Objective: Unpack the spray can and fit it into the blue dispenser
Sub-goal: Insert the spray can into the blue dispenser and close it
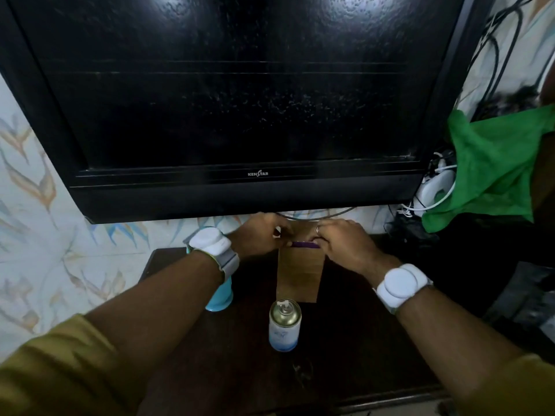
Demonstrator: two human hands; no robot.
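A brown cardboard box (300, 271) stands upright on the dark wooden table (240, 370), its top open with something purple showing at the opening. My left hand (261, 235) grips the box's top left edge and my right hand (345, 241) grips its top right edge. In front of the box stands a spray can (284, 327), white and blue with a metal top and no cap. The blue dispenser (220, 297) stands to the left, mostly hidden behind my left forearm.
A large black television (228, 100) fills the wall just behind the box. At the right hang a green cloth (492, 169), cables and a white adapter (435, 187). Patterned wallpaper covers the left wall. White bands sit on both wrists.
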